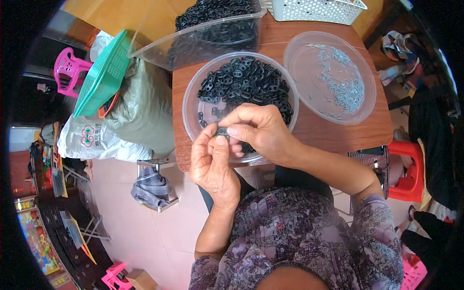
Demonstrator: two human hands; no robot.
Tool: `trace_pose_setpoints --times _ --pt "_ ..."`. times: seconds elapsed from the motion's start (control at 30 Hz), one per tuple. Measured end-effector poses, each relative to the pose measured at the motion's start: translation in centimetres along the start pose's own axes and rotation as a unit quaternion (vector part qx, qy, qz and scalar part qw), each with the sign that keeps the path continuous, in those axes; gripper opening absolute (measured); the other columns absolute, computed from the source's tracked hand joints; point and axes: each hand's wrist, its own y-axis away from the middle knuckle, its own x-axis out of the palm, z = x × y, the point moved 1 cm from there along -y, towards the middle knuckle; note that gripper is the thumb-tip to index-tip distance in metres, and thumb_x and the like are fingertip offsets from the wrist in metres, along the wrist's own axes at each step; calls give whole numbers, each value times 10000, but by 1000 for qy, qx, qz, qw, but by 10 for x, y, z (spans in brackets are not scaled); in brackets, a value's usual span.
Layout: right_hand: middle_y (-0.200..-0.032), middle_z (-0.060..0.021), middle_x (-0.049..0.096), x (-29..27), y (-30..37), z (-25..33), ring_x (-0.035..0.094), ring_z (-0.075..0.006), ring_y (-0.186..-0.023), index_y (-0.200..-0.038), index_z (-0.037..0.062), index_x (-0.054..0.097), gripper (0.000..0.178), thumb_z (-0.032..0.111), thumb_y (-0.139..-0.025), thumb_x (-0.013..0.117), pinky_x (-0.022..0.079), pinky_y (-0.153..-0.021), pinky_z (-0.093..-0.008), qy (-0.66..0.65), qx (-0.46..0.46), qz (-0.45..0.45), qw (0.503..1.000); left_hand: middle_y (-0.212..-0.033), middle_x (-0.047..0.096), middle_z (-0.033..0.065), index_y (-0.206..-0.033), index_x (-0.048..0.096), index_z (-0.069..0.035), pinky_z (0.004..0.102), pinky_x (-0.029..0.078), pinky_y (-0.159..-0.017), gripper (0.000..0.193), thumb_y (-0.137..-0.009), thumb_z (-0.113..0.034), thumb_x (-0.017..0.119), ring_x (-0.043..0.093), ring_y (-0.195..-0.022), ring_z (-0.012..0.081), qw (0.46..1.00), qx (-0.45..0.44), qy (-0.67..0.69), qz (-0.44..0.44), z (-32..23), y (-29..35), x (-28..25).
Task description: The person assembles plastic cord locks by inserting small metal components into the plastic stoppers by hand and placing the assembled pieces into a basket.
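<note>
Over the near rim of a round clear tub [188, 104], both of my hands meet at a small black plastic piece with two round holes [223, 131]. The thumb and fingertips of my left hand [212, 166] pinch it from the left and below. My right hand [266, 133] comes in from the right, its thumb and forefinger closed at the piece's right edge. Whether a screw is also between those fingers I cannot make out. Many like black pieces [246, 79] heap up in the tub, partly hidden under my right hand.
On the wooden table [338, 137], a round lid [309, 96] at right holds small silvery screws [345, 89]. Behind stand a clear bin [159, 53] of black pieces and a white perforated basket [319, 12]. A green basket [99, 79] rests by sacks [150, 108] at left; a red stool [406, 169] is at right.
</note>
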Motion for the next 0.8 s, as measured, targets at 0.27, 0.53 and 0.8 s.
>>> trace_pose_setpoints --times 0.27,0.53,0.8 --pt "-790 -31 526 2 6 -2 517 -59 -623 -913 -32 614 144 -27 -791 539 428 -559 -195 91 -52 -31 994 -810 575 73 -1092 479 90 233 488 -587 307 -819 -21 567 560 -662 125 999 -12 35 39 0 2 0" --pt "-866 -47 534 6 14 -6 492 -104 -748 -992 11 598 279 -1 -714 621 420 -630 -221 231 -162 -57 958 -1010 563 115 -1103 486 92 243 465 -743 297 -837 -31 538 553 -841 136 998 -20 50 14 -6 3 2" --pt "-821 -112 543 6 15 -8 498 -274 -790 -870 10 582 202 55 -673 586 419 -701 -350 258 -266 -109 922 -1040 562 125 -1125 485 93 239 461 -743 326 -841 -54 551 551 -845 131 998 -19 34 41 -1 5 -3"
